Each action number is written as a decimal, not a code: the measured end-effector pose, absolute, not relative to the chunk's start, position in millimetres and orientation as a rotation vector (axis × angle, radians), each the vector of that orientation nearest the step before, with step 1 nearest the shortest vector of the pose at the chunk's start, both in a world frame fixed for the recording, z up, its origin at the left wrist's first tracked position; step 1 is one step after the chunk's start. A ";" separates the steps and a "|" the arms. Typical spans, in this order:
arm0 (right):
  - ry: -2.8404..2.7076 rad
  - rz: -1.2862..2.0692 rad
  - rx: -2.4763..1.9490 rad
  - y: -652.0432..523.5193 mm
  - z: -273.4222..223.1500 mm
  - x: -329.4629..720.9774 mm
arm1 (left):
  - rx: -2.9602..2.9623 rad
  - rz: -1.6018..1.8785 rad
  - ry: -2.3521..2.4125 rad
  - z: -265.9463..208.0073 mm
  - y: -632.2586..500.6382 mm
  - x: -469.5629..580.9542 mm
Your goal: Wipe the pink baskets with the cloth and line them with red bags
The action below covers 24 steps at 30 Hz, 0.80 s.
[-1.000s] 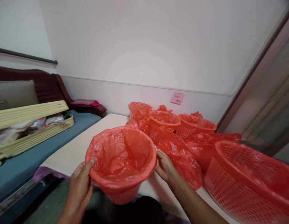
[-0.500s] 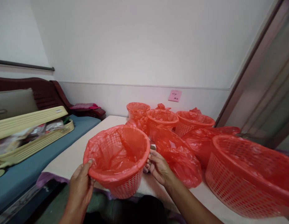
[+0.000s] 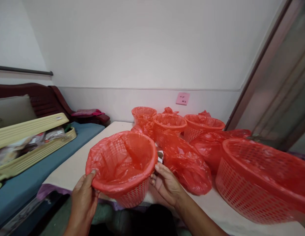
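Note:
A round red plastic basket (image 3: 134, 196) with lattice sides is held up in front of me, tilted so that its mouth faces me. A thin red plastic bag (image 3: 120, 155) lines it and is folded over the rim. My left hand (image 3: 85, 193) grips the rim at the near left, thumb on top of the liner. On the right side, my right hand (image 3: 167, 185) is closed at the rim with its thumb against the edge; its other fingers curl below and are partly hidden. A small white and brown item (image 3: 160, 156) shows behind the basket, partly covered.
Several more red lined baskets, such as a large one (image 3: 255, 186) at right, stand on the pale table (image 3: 69, 167). Loose red bags (image 3: 189, 167) lie between them. Left is a bed (image 3: 91, 129) with an open yellow case (image 3: 46, 144). A pink note (image 3: 182, 98) is on the wall.
My right hand has slid slightly down along the basket's rim and its fingers have shifted. The small white and brown item shows more. The whole view has moved a little.

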State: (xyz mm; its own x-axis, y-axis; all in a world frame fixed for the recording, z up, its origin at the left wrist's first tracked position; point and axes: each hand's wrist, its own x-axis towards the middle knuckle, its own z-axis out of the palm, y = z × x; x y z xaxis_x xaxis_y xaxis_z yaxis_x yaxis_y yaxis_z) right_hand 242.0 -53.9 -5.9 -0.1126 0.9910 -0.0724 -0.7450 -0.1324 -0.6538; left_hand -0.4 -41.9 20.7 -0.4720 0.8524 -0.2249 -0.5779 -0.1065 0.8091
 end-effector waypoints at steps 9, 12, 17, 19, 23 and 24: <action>-0.566 1.633 -0.650 -55.4 -21.1 240.6 | 0.399 1.740 1.110 14.3 -48.6 -0.8; -0.573 1.626 -0.682 -56.9 -21.5 241.4 | 0.412 1.726 1.107 12.5 -49.2 -0.1; -0.631 1.604 -0.793 -61.9 -21.2 251.3 | 0.441 1.710 1.102 9.2 -57.3 7.9; -0.667 1.560 -0.881 -64.8 -21.4 262.9 | 0.458 1.684 1.112 5.8 -64.9 11.5; -0.708 1.280 -1.044 -69.9 -13.7 294.2 | 0.401 1.649 1.163 -6.2 -82.2 12.8; -0.740 1.190 -1.081 -70.6 -9.3 300.2 | 0.382 1.637 1.168 -9.7 -85.9 12.0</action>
State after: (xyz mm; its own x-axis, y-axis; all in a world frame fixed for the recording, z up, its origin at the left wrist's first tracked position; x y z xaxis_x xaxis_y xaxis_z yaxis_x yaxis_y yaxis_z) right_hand 300.2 -70.6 -9.3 0.2494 0.9649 -0.0818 -0.3530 0.0120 -0.9355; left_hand 12.0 -85.9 -9.7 -0.4073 0.8663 -0.2893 -0.5555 0.0165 0.8314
